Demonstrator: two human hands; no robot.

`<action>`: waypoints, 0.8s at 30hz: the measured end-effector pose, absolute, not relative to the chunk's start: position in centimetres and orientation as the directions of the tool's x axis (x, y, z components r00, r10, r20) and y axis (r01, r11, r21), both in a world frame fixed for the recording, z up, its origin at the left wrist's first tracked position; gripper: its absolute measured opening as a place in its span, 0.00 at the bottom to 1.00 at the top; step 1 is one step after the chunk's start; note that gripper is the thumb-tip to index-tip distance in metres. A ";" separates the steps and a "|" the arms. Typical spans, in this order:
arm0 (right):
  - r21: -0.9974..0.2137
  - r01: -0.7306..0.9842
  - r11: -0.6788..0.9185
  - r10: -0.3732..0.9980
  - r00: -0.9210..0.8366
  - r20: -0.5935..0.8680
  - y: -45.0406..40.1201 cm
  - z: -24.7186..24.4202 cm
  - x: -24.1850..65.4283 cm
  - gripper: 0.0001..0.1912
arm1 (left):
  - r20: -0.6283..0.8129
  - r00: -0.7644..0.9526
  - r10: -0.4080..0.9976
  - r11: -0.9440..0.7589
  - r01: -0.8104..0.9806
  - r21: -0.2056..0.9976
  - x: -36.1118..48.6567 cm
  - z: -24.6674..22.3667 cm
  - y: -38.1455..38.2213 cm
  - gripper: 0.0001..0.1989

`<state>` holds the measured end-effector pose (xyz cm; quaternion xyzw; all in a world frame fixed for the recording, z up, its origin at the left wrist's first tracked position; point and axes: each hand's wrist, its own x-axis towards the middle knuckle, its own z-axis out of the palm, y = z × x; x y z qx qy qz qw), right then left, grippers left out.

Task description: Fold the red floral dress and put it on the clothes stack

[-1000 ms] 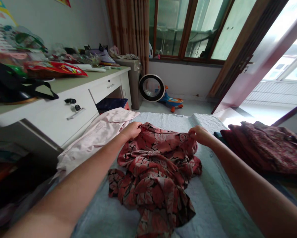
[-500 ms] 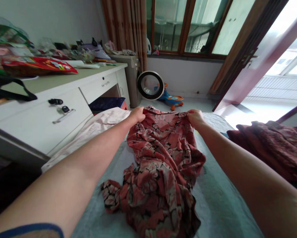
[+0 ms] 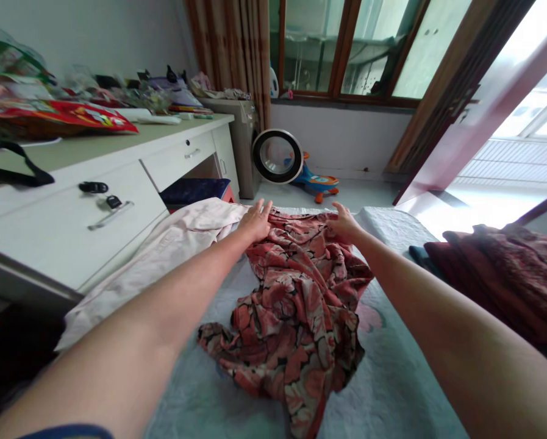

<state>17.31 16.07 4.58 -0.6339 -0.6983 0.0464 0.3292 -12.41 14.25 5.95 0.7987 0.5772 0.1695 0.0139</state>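
A crumpled red floral garment (image 3: 296, 305) with dark and beige patterning lies lengthwise on a pale blue-green bedspread (image 3: 392, 360). At its far left corner rests my left hand (image 3: 256, 223), fingers spread apart and gripping nothing. My right hand (image 3: 345, 224) touches the far right corner, its fingers also parted. The garment's far edge runs between both hands, while its near end narrows into twisted folds toward me. Left of it, a pale pink cloth (image 3: 177, 244) is spread along the bed's side.
Folded dark red clothes (image 3: 506, 268) are stacked at the right. A white desk (image 3: 113, 213) with a cluttered top borders the left side. Beyond the bed are a washing machine with its round door (image 3: 277, 157) open, a blue and orange ride-on toy (image 3: 316, 181) and an open door (image 3: 460, 116).
Both hands have let go of the garment's far edge, which has come down onto the bed. My fingers have opened, and the hands are slightly lower and the right one further inward.
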 end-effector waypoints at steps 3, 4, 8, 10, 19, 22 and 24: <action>-0.470 0.880 0.065 0.958 0.077 0.277 13.6 4.2 18.6 0.30 | 0.175 0.460 0.870 -0.491 0.831 0.259 -12.9 6.4 11.3 0.20; -0.428 0.901 0.070 0.961 0.054 0.270 12.6 4.3 19.2 0.26 | 0.166 0.520 0.838 -0.546 0.788 0.284 -13.0 6.7 10.1 0.20; -0.203 0.973 0.106 0.990 -0.083 0.115 7.5 4.5 21.7 0.15 | 0.141 0.656 0.741 -0.661 0.676 0.326 -12.8 7.3 5.1 0.21; -0.111 0.991 0.075 0.997 -0.074 0.016 4.7 4.4 22.2 0.14 | 0.126 0.676 0.726 -0.672 0.659 0.337 -12.3 7.0 3.0 0.22; -0.234 0.972 0.018 0.996 -0.037 -0.079 -2.7 3.0 18.8 0.14 | 0.072 0.594 0.801 -0.589 0.761 0.272 -10.2 4.7 0.5 0.16; -0.391 0.920 -0.007 0.998 0.032 0.059 -2.6 3.0 19.4 0.10 | 0.238 0.519 0.821 -0.569 0.707 0.419 -12.0 4.8 1.6 0.11; -0.547 0.836 -0.041 0.968 0.168 0.184 -2.4 3.1 20.5 0.11 | 0.357 0.374 0.856 -0.515 0.681 0.520 -14.1 4.7 2.5 0.10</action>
